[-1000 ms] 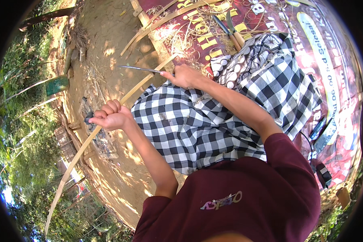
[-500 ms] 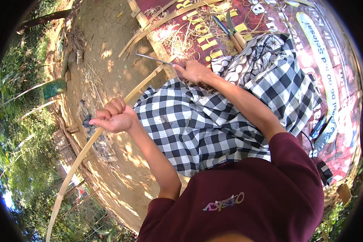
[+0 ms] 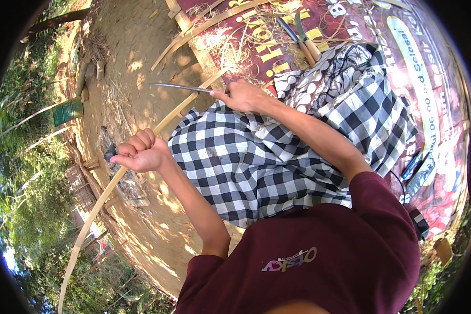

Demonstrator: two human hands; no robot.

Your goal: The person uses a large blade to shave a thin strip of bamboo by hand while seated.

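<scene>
Left hand [image 3: 141, 154] fisted around bamboo strip [image 3: 97, 206], right hand [image 3: 243, 96] clenching knife [image 3: 180, 87] (handle hidden).

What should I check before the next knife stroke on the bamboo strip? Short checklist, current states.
1. Left hand closed around the bamboo strip: ok.
2. Right hand gripping the knife by its handle: ok.
3. Blade pointing away from the body, out over the dirt ground: ok.
4. Blade touching the strip: cannot tell; the tip looks lifted clear, above the strip.
5. Left hand apart from the blade: ok, a clear gap along the strip.
6. Checked cloth covering the lap under the strip: ok.
</scene>
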